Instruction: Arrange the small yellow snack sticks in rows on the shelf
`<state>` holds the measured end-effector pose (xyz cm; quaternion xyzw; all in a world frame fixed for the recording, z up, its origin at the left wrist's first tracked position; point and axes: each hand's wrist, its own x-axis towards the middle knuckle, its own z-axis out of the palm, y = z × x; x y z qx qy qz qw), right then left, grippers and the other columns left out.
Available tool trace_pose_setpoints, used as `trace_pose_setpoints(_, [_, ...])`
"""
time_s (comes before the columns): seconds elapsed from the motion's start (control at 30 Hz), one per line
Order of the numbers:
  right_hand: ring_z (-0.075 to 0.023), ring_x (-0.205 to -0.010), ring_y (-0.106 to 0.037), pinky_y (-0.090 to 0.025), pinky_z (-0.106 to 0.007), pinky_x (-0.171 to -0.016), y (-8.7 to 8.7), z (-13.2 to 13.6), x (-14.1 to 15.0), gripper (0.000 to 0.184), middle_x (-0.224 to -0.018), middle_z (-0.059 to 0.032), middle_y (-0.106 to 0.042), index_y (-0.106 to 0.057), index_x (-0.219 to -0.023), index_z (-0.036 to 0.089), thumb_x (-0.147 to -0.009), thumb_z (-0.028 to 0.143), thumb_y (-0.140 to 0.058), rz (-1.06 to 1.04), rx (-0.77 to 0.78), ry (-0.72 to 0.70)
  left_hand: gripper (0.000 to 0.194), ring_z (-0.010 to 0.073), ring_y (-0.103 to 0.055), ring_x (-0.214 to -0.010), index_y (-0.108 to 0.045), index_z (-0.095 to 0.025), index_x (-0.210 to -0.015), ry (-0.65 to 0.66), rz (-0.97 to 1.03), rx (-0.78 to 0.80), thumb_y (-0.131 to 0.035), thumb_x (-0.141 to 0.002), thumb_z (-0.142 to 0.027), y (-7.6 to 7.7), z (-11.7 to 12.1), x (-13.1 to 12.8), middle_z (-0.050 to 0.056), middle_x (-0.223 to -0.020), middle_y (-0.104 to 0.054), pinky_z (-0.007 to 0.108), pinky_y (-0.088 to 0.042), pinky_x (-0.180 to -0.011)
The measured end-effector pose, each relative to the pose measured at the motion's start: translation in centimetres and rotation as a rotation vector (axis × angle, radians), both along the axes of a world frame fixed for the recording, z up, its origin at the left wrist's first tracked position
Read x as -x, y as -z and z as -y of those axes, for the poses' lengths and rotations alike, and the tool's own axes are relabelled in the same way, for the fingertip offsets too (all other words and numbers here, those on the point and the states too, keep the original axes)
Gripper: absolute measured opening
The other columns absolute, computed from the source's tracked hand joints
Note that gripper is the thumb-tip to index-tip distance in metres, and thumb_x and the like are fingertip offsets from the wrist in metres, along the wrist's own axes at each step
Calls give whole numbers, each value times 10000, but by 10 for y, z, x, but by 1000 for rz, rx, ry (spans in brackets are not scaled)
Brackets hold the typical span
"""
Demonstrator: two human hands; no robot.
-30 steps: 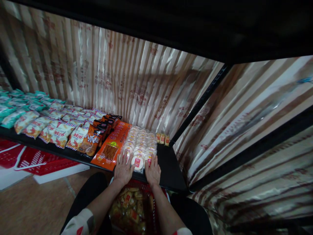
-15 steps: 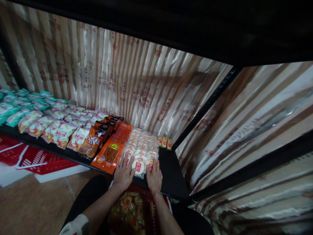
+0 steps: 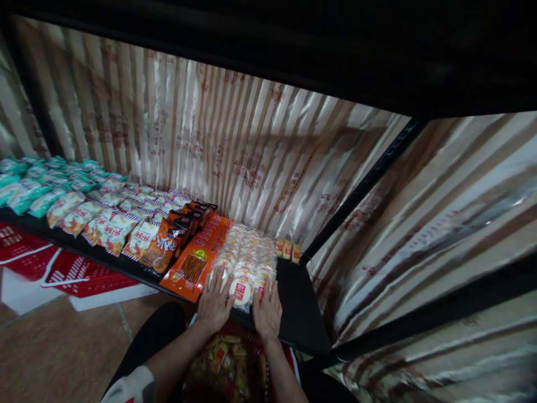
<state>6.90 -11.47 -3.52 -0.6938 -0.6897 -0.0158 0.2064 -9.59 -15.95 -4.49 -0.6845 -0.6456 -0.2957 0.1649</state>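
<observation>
Rows of round white rice crackers (image 3: 240,291) in clear wrappers lie overlapped on the black shelf (image 3: 300,302). My left hand (image 3: 215,305) rests on the front of the left row, fingers stretched out. On the front of the right row lies my right hand (image 3: 267,310), its fingers extended too. Neither hand is closed round a pack; the crackers under the fingers are partly hidden. Left of the crackers is a flat orange snack bag (image 3: 193,263) with brown sticks pictured on it. Three small yellow packs (image 3: 287,250) stand behind on the right.
Orange-black bags (image 3: 161,249), white bags with striped edges (image 3: 115,229) and teal bags (image 3: 25,193) fill the shelf leftward. Below my forearms is a red basket (image 3: 247,334) of small wrapped snacks. More red baskets (image 3: 79,274) sit under the shelf. A dark upper shelf hangs overhead.
The view has shifted slightly, so the scene sits a little lower and further right. Both hands stay on the front rice crackers with little visible movement.
</observation>
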Motion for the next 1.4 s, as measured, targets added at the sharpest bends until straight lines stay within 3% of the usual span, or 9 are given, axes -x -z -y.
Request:
trace_pose_setpoints(0.4, [-310, -1324, -194, -267, -446, -1008, 2, 0, 0, 652, -1464, -189, -147, -206, -1396, 139, -863, 514, -183, -84, -52, 0, 547, 259, -199, -1339, -244, -252, -1381, 2, -8, 11, -390, -867, -369, 1, 0, 0, 61, -1451, -270, 463, -228, -1052])
trace_pose_setpoints(0.67, [-285, -1337, -159, -236, -458, -1035, 11, -5, -7, 713, -1468, -159, -153, -216, -1393, 120, -846, 571, -145, -171, -103, -50, 520, 278, -206, -1334, -313, -237, -1360, -16, 123, -7, -407, -858, -336, -4, -6, 6, 104, -1453, -250, 469, -239, -1040])
trace_pose_setpoints(0.87, [-249, -1335, -185, -185, -440, -1073, 19, -12, -17, 737, -1423, -147, -293, -291, -1359, 72, -845, 577, -134, -273, -99, -76, 383, 283, -234, -1323, -549, -142, -1170, -29, 287, -8, -446, -811, -228, -27, -36, 28, 129, -1406, -344, 467, -260, -1055])
trace_pose_setpoints(0.97, [-253, -1326, -211, -191, -435, -1076, 20, -13, -19, 788, -1420, -162, -293, -286, -1355, 40, -827, 607, -137, -286, -60, -51, 360, 270, -302, -1294, -576, -130, -1128, 0, 309, 25, -428, -805, -185, -33, -55, 43, 131, -1357, -421, 457, -297, -1043])
trace_pose_setpoints(1.23, [-246, -1325, -224, -195, -421, -1089, 20, -13, -17, 826, -1428, -144, -287, -264, -1364, 47, -808, 646, -142, -278, -33, -14, 349, 254, -370, -1257, -613, -165, -1081, -19, 291, 69, -404, -801, -162, -36, -85, 66, 96, -1257, -538, 436, -362, -1005])
trace_pose_setpoints(1.4, [-241, -1322, -240, -217, -414, -1082, 21, -12, -15, 810, -1434, -130, -278, -248, -1372, 57, -816, 635, -133, -234, -38, -2, 374, 249, -369, -1256, -598, -137, -1103, -6, 254, 61, -353, -830, -207, -25, -101, 72, 109, -1215, -569, 433, -344, -1010])
